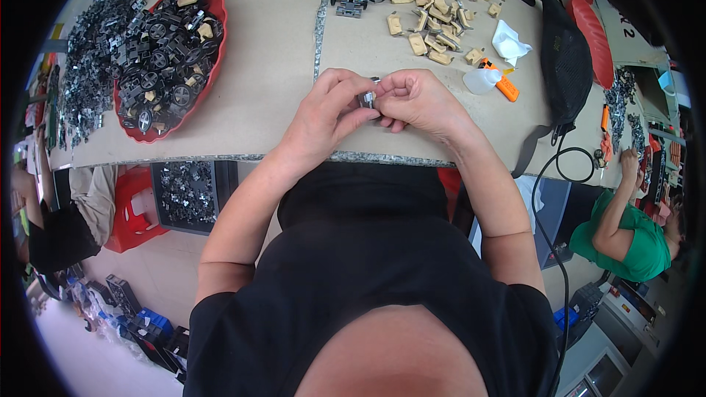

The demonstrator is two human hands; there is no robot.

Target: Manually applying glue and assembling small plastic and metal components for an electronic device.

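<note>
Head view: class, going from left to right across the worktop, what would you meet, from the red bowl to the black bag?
Red bowl, left hand, small part, right hand, white bottle, black bag.

The head-worn fisheye camera looks down closely on the tabletop (268, 66).

A workshop, shown by heaped dark parts (84, 62) and a co-worker (625, 246).
</note>
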